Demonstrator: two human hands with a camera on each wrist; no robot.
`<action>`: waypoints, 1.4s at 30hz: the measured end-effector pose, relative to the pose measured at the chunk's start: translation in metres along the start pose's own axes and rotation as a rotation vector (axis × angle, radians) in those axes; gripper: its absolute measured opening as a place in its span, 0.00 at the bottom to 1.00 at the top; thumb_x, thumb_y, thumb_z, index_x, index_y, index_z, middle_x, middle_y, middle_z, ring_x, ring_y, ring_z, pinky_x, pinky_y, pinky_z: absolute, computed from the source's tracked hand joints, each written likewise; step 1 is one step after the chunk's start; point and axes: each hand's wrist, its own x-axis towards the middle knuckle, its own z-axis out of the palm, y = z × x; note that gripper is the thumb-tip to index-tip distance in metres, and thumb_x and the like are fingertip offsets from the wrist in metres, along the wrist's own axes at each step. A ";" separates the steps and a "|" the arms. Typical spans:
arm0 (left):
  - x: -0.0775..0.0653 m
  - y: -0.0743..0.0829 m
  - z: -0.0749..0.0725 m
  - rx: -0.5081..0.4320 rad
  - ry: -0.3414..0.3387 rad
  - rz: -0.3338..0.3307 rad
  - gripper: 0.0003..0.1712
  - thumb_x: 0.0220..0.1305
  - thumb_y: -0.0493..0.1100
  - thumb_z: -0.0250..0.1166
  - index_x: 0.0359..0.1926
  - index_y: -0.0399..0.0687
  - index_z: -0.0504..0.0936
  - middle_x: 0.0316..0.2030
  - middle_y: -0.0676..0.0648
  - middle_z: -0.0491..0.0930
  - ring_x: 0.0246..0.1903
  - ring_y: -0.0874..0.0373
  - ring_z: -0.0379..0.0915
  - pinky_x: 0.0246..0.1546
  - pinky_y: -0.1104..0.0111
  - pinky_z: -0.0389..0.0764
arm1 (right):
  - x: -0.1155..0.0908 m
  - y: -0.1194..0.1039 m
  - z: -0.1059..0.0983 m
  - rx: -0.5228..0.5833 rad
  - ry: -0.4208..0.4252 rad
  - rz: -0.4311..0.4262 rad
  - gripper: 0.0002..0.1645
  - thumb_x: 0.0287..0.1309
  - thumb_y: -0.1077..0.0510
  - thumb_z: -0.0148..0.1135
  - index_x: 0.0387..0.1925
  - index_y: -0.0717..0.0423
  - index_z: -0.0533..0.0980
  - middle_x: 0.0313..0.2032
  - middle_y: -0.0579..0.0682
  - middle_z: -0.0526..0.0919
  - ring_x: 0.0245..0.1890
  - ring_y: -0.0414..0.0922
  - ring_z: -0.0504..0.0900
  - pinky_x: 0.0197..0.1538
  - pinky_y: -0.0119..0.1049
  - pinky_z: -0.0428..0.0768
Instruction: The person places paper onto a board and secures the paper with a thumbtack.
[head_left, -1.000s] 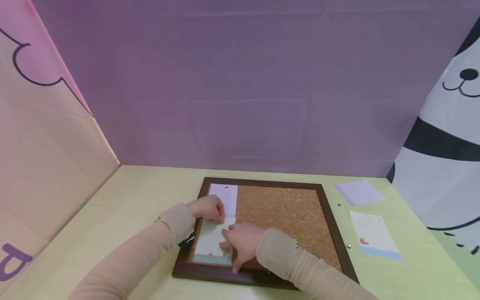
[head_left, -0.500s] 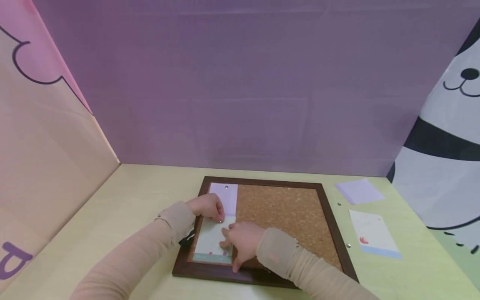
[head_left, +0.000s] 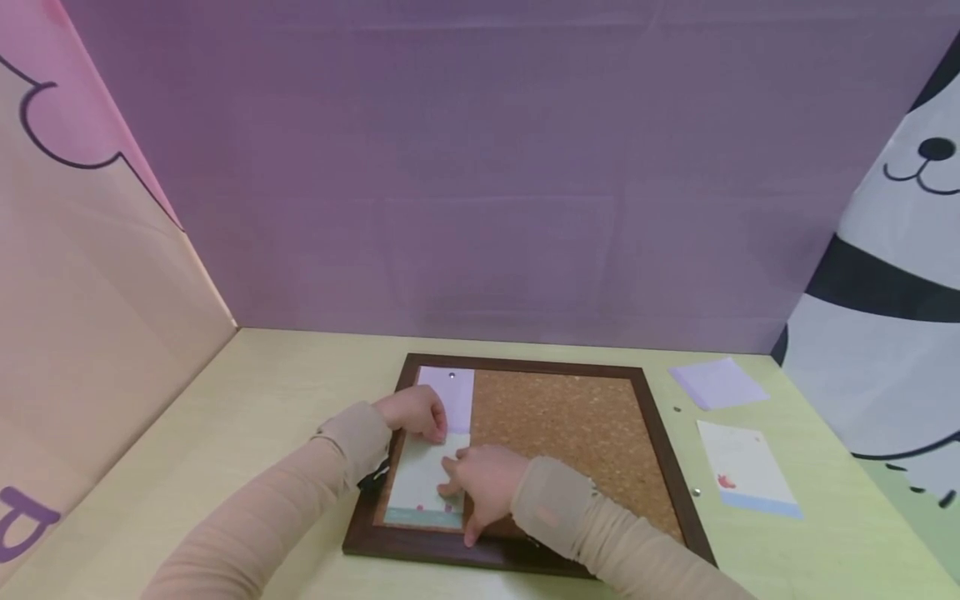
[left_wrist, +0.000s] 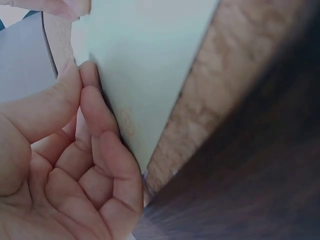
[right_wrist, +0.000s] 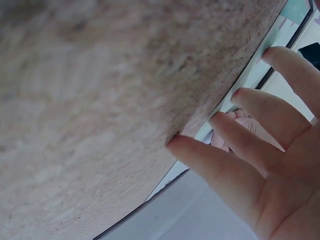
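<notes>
From the head, one view looks forward and down, well back, taking in the corkboard (head_left: 562, 433), worktop (head_left: 307, 367) and purple backdrop (head_left: 495, 183). The left wrist view sits close, facing past the left fingers (left_wrist: 120, 167) along the pale card (left_wrist: 145, 60). The right wrist view, also close, looks low across the corkboard past the right fingers (right_wrist: 215, 165). All three share card and corkboard.

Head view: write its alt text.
A person's left hand pinches at the top of a pale sheet on a framed corkboard; the right hand rests on the sheet's right side. A lilac sheet and a white sheet lie to the right.
</notes>
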 end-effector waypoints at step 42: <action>0.001 0.000 0.003 -0.021 0.040 -0.023 0.09 0.50 0.35 0.72 0.21 0.43 0.79 0.19 0.52 0.72 0.22 0.61 0.66 0.24 0.75 0.68 | 0.000 0.000 -0.003 0.008 -0.017 0.004 0.40 0.37 0.34 0.72 0.56 0.35 0.75 0.61 0.47 0.73 0.59 0.48 0.74 0.58 0.38 0.75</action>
